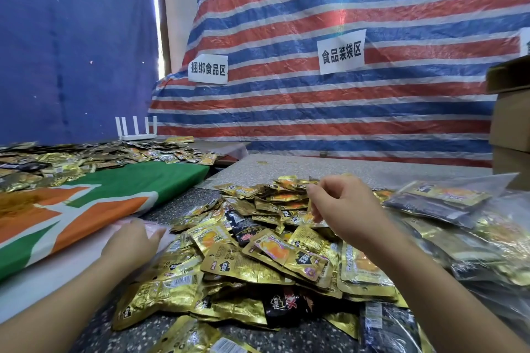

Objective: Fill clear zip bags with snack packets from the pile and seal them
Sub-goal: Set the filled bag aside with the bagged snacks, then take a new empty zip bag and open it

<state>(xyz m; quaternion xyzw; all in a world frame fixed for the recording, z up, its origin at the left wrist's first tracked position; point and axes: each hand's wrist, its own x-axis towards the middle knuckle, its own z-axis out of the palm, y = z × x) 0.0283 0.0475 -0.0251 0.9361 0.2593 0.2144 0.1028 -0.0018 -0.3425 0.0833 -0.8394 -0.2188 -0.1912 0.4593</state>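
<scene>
1. Centrally, a pile of snack packets (258,255), mostly gold foil with a few black ones, is heaped on the speckled counter (358,169) between the person's two forearms.
2. The right hand (341,209) hangs over the far part of the pile, fingers (315,206) curled downward; their tips are at the gold packets just below, but whether they pinch one cannot be told.
3. The left hand (132,241) lies at the left edge of the pile, palm down, its fingers fairly straight and together, resting on a pale pinkish clear sheet (155,228) that may be an empty zip bag; this is too blurred to confirm.
4. The nearest snack packets lie just right of the left hand's fingers, touching or almost touching them.
5. To the right of the right forearm, filled clear bags (447,203) of packets are stacked on the counter, well apart from the left hand.
6. On the left, a green, orange and white cloth (86,203) covers another surface, with a second spread of packets (86,157) at its far end.
7. Beyond that stands a white router (136,129) with upright antennas.
8. A red, white and blue striped tarp (344,109) forms the far wall, bearing two white signs (341,51).
9. Cardboard boxes (510,123) are stacked at the far right.
</scene>
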